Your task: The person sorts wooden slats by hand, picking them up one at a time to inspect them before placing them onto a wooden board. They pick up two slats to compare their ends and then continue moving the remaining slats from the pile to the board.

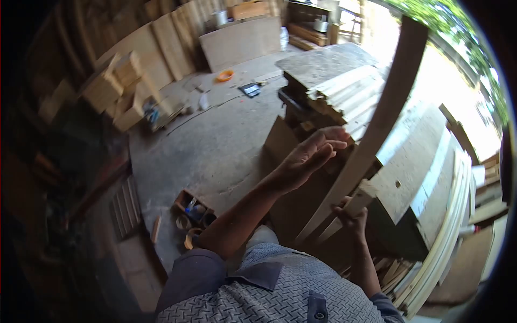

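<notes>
A long wooden board (389,102) slants up from beside my legs past the workbench, looking curved through the wide lens. My left hand (315,153) is raised to the left of this board, fingers stretched out and holding nothing. Lower down, my right hand (353,218) is closed around a shorter wooden batten (361,199), whose squared end sticks up above the fingers. The batten runs down close alongside the long board, and its lower part is in shadow. Pale planks (353,89) lie stacked on the bench just beyond my left hand.
The workbench (412,161) fills the right side, with long strips (452,210) along its outer edge. On the floor sit a wooden tool box (186,198), an orange bowl (224,76) and a dark flat item (250,90). Wooden boxes (116,89) and boards (242,43) stand by the wall.
</notes>
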A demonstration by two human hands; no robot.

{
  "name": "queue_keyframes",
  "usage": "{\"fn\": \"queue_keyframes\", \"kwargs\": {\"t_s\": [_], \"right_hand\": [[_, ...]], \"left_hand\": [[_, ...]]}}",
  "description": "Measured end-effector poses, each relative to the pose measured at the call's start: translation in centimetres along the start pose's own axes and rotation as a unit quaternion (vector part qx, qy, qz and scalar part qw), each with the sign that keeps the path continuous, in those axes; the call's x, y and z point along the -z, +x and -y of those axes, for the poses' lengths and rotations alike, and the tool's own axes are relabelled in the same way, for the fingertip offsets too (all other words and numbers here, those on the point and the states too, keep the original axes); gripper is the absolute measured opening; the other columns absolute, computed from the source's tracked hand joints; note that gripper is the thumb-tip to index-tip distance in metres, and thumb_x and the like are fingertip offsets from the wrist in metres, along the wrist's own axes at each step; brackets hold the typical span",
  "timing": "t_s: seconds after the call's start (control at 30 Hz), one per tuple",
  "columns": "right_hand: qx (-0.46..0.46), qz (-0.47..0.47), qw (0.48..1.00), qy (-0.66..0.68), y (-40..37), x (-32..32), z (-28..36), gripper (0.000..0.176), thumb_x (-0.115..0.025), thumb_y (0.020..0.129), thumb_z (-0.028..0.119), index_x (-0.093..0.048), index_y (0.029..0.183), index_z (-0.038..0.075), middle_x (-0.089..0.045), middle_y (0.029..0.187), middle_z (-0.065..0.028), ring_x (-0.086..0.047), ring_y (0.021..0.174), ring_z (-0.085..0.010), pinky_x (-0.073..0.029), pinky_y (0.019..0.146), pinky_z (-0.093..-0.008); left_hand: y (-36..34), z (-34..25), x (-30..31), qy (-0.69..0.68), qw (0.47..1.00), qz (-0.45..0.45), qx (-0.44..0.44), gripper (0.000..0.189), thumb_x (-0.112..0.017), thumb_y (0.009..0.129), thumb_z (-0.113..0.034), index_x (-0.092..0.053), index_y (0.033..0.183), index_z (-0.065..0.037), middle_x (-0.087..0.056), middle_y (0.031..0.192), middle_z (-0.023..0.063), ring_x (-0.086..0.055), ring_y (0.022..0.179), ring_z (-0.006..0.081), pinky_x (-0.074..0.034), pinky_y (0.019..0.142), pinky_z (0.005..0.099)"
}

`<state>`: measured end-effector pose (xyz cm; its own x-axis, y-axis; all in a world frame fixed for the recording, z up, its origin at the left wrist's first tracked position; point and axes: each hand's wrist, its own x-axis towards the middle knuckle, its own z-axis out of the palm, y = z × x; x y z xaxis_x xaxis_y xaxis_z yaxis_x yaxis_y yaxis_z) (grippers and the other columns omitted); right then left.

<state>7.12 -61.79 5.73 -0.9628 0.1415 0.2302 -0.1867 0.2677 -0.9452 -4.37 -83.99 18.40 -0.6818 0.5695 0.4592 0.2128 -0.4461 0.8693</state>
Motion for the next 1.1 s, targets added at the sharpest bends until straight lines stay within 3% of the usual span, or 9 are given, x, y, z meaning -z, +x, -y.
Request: {"fn": "queue_keyframes", "kwargs": {"t_s": [0.13,0.23,0.27,0.43,0.53,0.57,0.6,0.73,1.1], "right_hand": [[-0.019,0.028,0.999,-0.018,-2.1,0.0,-2.1,0.023,-0.08,0.081,0.011,-0.071,0.099,0.001,-0.069,0.081,-0.0019,-0.063,0.075,-0.0075,-0.052,0.067,-0.027],[-0.022,0.036,0.999,-0.027,-2.9,0.5,-2.2,0.025,-0.081,0.08,0.011,-0.071,0.101,0.002,-0.07,0.088,-0.0042,-0.064,0.08,-0.0086,-0.053,0.072,-0.0276],[-0.021,0.044,0.999,-0.024,-2.9,0.9,-2.1,0.026,-0.081,0.08,0.011,-0.071,0.102,0.002,-0.071,0.091,-0.0051,-0.064,0.083,-0.0092,-0.053,0.074,-0.0278],[0.004,0.006,1.0,0.008,-2.4,2.4,-1.9,0.039,-0.083,0.08,0.014,-0.066,0.113,0.002,-0.07,0.099,-0.007,-0.065,0.089,-0.0119,-0.052,0.079,-0.0287],[0.093,-0.059,0.994,-0.001,-2.2,3.9,-3.8,0.049,-0.082,0.081,0.018,-0.059,0.12,0.001,-0.068,0.098,-0.0075,-0.065,0.085,-0.013,-0.053,0.075,-0.0294],[0.089,-0.086,0.986,0.109,-2.5,4.4,-4.2,0.046,-0.081,0.082,0.02,-0.058,0.116,0.0,-0.067,0.094,-0.0069,-0.064,0.08,-0.0128,-0.053,0.071,-0.0293],[0.085,-0.112,0.966,0.218,-2.8,4.7,-4.5,0.044,-0.081,0.082,0.022,-0.058,0.112,0.0,-0.066,0.09,-0.0062,-0.064,0.076,-0.0126,-0.053,0.066,-0.0292],[0.162,-0.152,0.965,0.136,-3.3,5.6,-3.8,0.045,-0.082,0.081,0.024,-0.055,0.109,0.002,-0.063,0.081,-0.0055,-0.063,0.068,-0.0134,-0.052,0.058,-0.0282],[0.258,-0.124,0.958,-0.001,-2.8,3.8,2.3,0.045,-0.09,0.069,0.025,-0.058,0.095,0.004,-0.064,0.085,-0.0111,-0.066,0.069,-0.0211,-0.052,0.056,-0.0303]], "left_hand": [[3.9,-2.7,-3.5,0.005,0.999,0.006,-0.053,0.077,-0.06,0.092,-0.056,-0.038,0.144,-0.004,-0.05,0.14,0.0173,-0.052,0.129,0.0284,-0.044,0.105,0.0437],[6.9,-5.2,-4.9,0.036,0.989,0.035,-0.139,0.073,-0.062,0.092,-0.053,-0.043,0.135,0.003,-0.062,0.12,0.0237,-0.066,0.109,0.0339,-0.053,0.096,0.0468],[6.7,-5.9,-6.1,-0.011,0.995,-0.008,-0.099,0.048,-0.065,0.095,-0.041,-0.054,0.119,0.0,-0.068,0.098,0.0116,-0.069,0.085,0.016,-0.057,0.077,0.0326],[7.6,-7.7,-8.6,0.022,0.989,-0.031,-0.143,0.054,-0.049,0.099,-0.055,-0.049,0.109,-0.002,-0.052,0.079,0.0062,-0.049,0.053,0.014,-0.045,0.051,0.0306],[7.9,-8.6,-7.7,-0.002,0.988,0.0,-0.153,0.058,-0.039,0.099,-0.063,-0.048,0.109,-0.007,-0.048,0.077,0.0041,-0.046,0.051,0.0133,-0.042,0.049,0.0303],[7.7,-8.4,-7.3,-0.009,0.987,0.027,-0.158,0.062,-0.034,0.097,-0.067,-0.048,0.108,-0.008,-0.047,0.077,0.0037,-0.046,0.05,0.0134,-0.042,0.049,0.0305],[7.2,-8.2,-7.4,0.016,0.986,0.025,-0.167,0.063,-0.036,0.095,-0.069,-0.046,0.106,-0.008,-0.046,0.074,0.0038,-0.045,0.048,0.0138,-0.043,0.049,0.0305],[4.7,-4.9,-8.3,0.047,0.989,0.04,-0.136,0.066,-0.052,0.087,-0.072,-0.042,0.097,-0.007,-0.046,0.065,0.0069,-0.046,0.046,0.0163,-0.041,0.041,0.0285],[-0.4,4.9,-7.2,0.019,0.989,0.085,-0.12,0.043,-0.086,0.076,-0.028,-0.056,0.095,-0.004,-0.067,0.083,0.0113,-0.065,0.069,0.0147,-0.052,0.057,0.0265]]}}
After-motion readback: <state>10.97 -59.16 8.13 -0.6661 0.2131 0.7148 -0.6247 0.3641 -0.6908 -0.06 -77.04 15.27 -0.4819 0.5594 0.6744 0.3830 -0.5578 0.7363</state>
